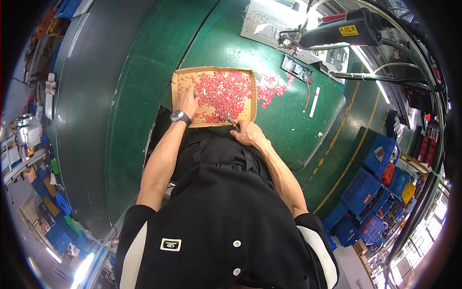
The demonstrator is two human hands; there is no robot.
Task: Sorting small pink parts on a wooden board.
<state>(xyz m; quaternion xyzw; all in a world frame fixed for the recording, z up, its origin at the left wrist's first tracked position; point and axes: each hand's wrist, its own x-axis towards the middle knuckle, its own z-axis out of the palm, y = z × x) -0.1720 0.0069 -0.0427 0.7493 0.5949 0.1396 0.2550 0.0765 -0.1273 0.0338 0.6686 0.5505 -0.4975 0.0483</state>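
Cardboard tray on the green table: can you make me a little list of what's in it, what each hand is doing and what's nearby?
Container: shallow brown cardboard tray
Contents: many small red pieces
Left hand: at the tray's left part; too small to tell if it grips anything
Right hand: at the near right edge, holding a small pliers-like metal tool
Left wrist: dark-strapped wristwatch
Right of tray: loose red pieces on the green tabletop

Pieces (224, 89) in box (254, 98) on table (281, 132); strip (314, 102) right.
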